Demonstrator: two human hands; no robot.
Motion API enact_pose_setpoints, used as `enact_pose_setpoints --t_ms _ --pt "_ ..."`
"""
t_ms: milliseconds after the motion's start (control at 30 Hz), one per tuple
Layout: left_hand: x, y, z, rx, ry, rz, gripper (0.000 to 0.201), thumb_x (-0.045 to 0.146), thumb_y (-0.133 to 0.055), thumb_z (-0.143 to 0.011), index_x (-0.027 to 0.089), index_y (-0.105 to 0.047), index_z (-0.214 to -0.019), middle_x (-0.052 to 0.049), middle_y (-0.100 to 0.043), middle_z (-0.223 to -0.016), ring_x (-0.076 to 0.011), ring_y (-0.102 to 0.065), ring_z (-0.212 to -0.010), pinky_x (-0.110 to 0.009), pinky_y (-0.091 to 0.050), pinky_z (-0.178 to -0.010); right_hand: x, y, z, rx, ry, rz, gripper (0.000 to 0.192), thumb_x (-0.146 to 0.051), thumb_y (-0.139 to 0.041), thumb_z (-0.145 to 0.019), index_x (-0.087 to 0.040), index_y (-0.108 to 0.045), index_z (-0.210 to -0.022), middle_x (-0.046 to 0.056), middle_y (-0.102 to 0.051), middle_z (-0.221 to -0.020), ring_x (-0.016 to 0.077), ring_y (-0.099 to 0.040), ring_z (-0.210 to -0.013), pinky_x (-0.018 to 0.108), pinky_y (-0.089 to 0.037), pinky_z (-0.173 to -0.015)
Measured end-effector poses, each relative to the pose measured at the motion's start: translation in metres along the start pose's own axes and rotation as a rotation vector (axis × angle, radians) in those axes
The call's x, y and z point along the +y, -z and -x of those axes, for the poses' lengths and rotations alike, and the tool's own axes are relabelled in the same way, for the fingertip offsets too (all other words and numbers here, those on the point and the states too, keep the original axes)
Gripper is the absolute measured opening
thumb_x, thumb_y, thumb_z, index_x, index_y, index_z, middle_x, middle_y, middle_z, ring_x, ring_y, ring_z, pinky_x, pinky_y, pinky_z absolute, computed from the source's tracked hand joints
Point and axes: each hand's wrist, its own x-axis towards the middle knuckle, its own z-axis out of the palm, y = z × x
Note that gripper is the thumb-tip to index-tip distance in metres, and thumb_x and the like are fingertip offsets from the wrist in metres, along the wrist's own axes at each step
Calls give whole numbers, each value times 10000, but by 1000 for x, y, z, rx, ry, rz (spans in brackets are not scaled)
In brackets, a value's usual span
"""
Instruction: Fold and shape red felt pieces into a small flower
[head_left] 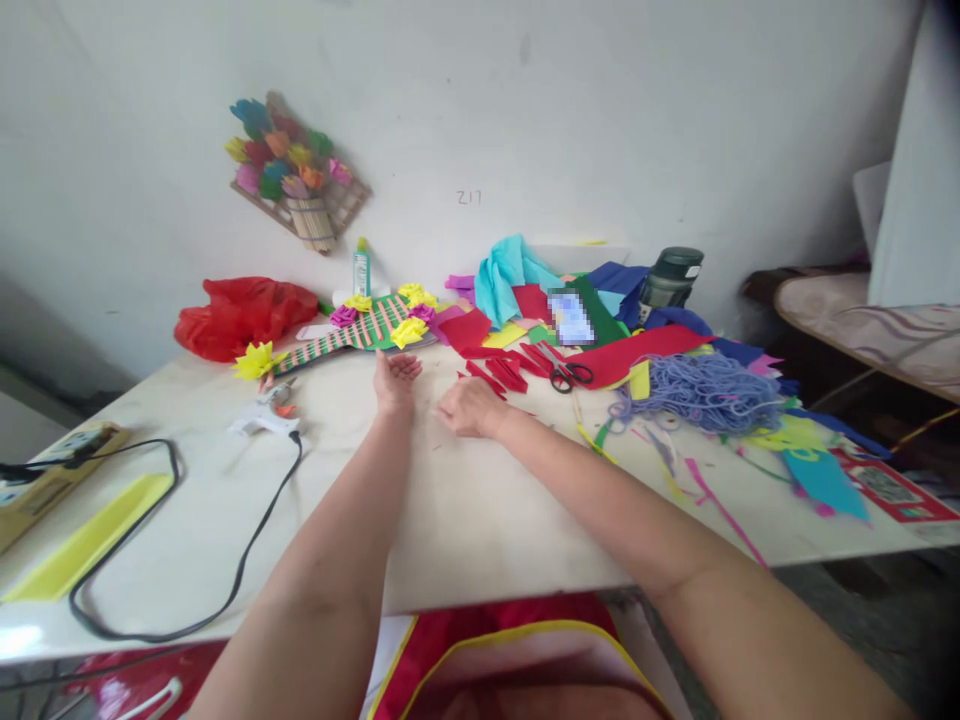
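Pale tabletop (465, 510) against a white wall (600, 120). Left hand (395, 383), open and empty, palm up; right hand (466, 408), loosely curled, resting beside red paper strips (504, 374). Scissors (568, 374) and blue yarn (701, 392) lie right; glue gun (262, 420) left.

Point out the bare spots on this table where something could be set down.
Bare table lies between the two forearms, behind the left hand and right hand. Another patch sits between the black cord and the left arm. Crowded: the right side, with red strips, scissors and purple yarn.
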Motion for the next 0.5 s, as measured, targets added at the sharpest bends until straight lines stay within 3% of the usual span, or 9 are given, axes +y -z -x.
enact_pose_setpoints --t_ms 133,233,400,500 --pt "-8 -6 4 -87 -45 -189 514 640 -466 -733 150 -571 -620 -63 -626 -642 -140 -579 -561 -264 -440 -563 20 21 15 278 -271 -44 404 -364 -398 -884 -130 -691 -733 130 -698 -784 213 -629 -763 305 -394 -680" --pt "-12 -7 5 -131 -81 -268 527 649 -449 -729 147 -586 -645 -88 -652 -711 -153 -592 -603 -264 -428 -558 26 24 16 426 -439 -290 415 -394 -402 -881 -145 -657 -668 89 -669 -693 187 -603 -729 284 -392 -668" --pt "-11 -5 3 -110 -101 -314 562 678 -389 -732 153 -584 -676 -119 -673 -784 -178 -607 -649 -280 -427 -564 -6 -5 0 375 -366 -1241 304 -428 -466 -843 -193 -658 -824 19 -659 -783 152 -600 -818 281 -469 -741" --pt "-9 -5 3 -89 -85 -320 594 711 -352 -721 160 -568 -675 -127 -675 -792 -184 -605 -652 -292 -432 -577 -24 -24 -5 299 -472 -1628 294 -431 -508 -821 -180 -632 -731 39 -648 -750 157 -612 -770 324 -490 -779"
